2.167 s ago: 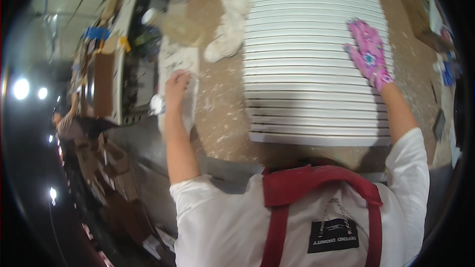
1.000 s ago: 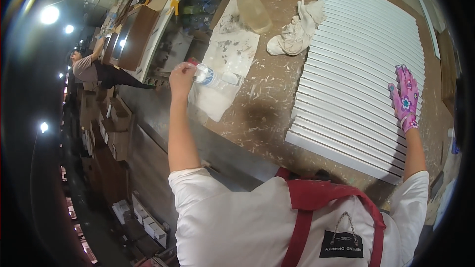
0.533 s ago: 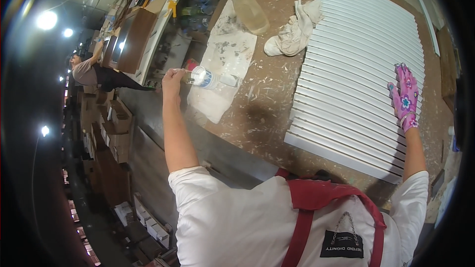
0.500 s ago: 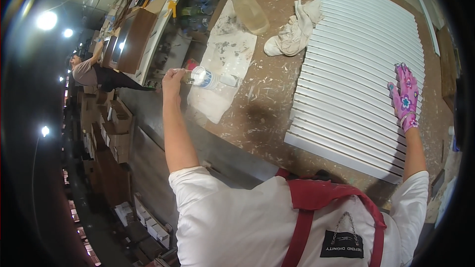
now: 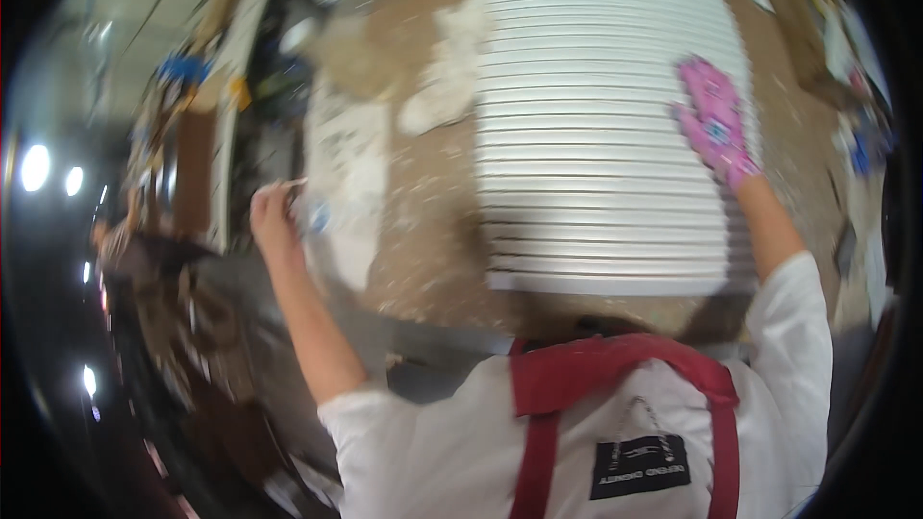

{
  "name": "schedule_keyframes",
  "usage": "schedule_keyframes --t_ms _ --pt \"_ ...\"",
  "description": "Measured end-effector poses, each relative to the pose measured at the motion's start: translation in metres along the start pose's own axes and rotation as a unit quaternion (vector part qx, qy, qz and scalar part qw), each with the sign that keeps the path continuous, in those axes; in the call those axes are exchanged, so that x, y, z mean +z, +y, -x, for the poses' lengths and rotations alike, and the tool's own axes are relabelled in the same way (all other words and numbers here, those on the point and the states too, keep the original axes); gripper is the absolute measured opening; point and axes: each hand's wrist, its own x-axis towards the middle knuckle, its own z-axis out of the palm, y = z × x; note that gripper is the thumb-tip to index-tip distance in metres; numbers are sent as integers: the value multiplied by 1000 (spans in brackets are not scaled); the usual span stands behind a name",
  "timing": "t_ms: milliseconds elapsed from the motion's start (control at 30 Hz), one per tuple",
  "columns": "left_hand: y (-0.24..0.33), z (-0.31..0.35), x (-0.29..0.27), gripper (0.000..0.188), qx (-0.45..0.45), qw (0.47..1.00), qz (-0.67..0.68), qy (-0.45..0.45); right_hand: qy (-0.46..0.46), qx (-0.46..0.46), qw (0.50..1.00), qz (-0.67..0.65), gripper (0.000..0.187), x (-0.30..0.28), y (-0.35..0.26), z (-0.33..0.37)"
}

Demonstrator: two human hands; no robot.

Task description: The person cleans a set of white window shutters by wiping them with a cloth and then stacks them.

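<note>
Frame blurred by motion. Large white slatted panel [image 5: 606, 125] lies flat on the paint-splattered brown desk [image 5: 423, 231]; its long axis runs away from the person toward the top of the view, and the slats run crosswise, left to right. The near short edge sits close to the desk's front edge, just ahead of the person's chest.

Right hand [image 5: 713, 123], in a pink patterned glove, rests flat with fingers spread on the panel's right side, near its right edge, about midway along its length. It is not closed around anything.

Left hand [image 5: 274, 216], bare, is well apart from the panel, off to its left at the desk's left front corner. Its fingers are curled round a small, thin, light-coloured tool [image 5: 298, 194]; what kind of tool it is cannot be told through the blur. The hand touches the white paint-marked sheet [image 5: 351, 173] lying beside it on the desk.

A crumpled white rag [image 5: 444, 77] lies between sheet and panel, just beside the panel's left edge.

A bare strip of desk runs between sheet and panel. The desk's left edge drops off just past the left hand, toward a dim aisle with cluttered shelving [image 5: 192, 125]. The strip of desk to the right of the panel is narrow, with small items along it.
</note>
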Motion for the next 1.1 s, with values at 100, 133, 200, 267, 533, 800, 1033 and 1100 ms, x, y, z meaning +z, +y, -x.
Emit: schedule_keyframes --t_ms 100,133,200,267,533,800,1033,1100 --pt "-4 30 108 2 37 998 44 -27 -17 18 999 -25 57 3 -7 -5" --pt "-5 43 155 1 53 996 58 -49 -3 -3 1000 25 59 13 5 -1" --pt "-5 74 236 5 54 992 6 -110 -49 30 998 24 63 11 4 -2" --pt "3 105 309 6 127 976 7 -178 -28 52 998 -3 60 5 7 4" --pt "-19 131 385 7 146 944 -13 -296 -67 77 995 -19 63 1 1 4" --pt "-24 133 390 6 135 943 -68 -296 -92 80 993 -6 65 -2 2 2" --pt "-28 132 393 6 128 945 -65 -293 -81 72 994 -4 66 -1 3 3" --pt "-29 132 394 6 122 942 -55 -307 -82 74 994 -1 67 -2 2 3"
